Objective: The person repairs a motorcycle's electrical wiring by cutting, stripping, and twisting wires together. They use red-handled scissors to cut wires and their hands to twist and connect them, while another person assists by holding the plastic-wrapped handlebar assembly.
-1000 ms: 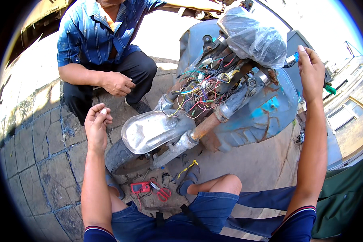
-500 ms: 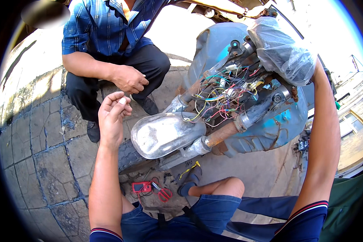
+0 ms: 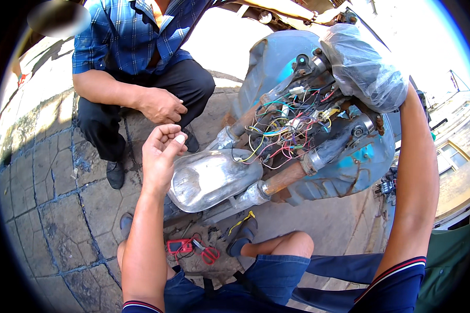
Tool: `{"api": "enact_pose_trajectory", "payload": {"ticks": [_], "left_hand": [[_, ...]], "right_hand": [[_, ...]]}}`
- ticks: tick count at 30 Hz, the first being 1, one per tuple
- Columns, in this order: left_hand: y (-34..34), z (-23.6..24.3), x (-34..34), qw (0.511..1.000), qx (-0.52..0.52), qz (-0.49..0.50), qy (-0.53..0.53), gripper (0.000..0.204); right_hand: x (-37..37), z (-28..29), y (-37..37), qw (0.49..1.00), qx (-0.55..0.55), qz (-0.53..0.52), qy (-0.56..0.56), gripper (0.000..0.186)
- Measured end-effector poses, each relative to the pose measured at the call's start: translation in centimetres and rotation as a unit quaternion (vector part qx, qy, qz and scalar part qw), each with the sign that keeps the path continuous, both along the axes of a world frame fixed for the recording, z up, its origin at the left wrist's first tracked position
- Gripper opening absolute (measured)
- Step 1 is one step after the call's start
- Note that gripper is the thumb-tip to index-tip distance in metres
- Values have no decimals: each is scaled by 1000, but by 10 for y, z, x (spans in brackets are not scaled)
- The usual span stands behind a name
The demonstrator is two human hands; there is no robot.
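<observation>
My left hand [image 3: 162, 159] is raised beside the silver metal fender [image 3: 211, 182], its fingers curled and the thumb close against them. Whether anything small sits in that pinch, I cannot make out. My right arm reaches up to a bulky part wrapped in clear plastic [image 3: 368, 70] at the front of a motorcycle; the hand itself is hidden behind the wrap. Between the two rusty fork tubes [image 3: 284, 177] spreads a tangle of coloured wires [image 3: 292, 125] with several connectors. Blue-grey bodywork [image 3: 344, 177], scuffed and dirty, flanks the fork.
Across from me a person in a blue plaid shirt [image 3: 125, 47] squats, one hand by the knee, the other arm stretched toward the motorcycle. A red multimeter [image 3: 179, 246], red-handled scissors [image 3: 210, 254] and a yellow strip [image 3: 240, 221] lie on the ground by my feet. Stone paving [image 3: 62, 224] extends left.
My left hand has moved slightly right and down, nearer the fender, and its wrist has turned. My right arm stays at the plastic-wrapped part. The view has shifted slightly.
</observation>
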State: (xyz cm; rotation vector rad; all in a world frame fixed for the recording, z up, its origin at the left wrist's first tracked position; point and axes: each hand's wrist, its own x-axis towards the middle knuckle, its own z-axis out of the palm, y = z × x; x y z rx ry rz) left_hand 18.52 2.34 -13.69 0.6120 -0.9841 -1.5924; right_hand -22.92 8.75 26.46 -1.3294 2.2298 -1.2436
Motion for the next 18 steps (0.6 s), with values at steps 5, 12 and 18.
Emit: {"api": "enact_pose_trajectory", "payload": {"ticks": [5,12,18], "left_hand": [[4,5,-5,1000,-12,0,-3,28],[6,6,-3,999,-41,-1,-8,28],[12,9,-3,999,-50,6,-14,27]], "right_hand": [[1,4,9,999,-40,-3,0,37],[72,-8,67,929,-299,-91,200,31],[175,-115,148,906,-126,89,395,9]]}}
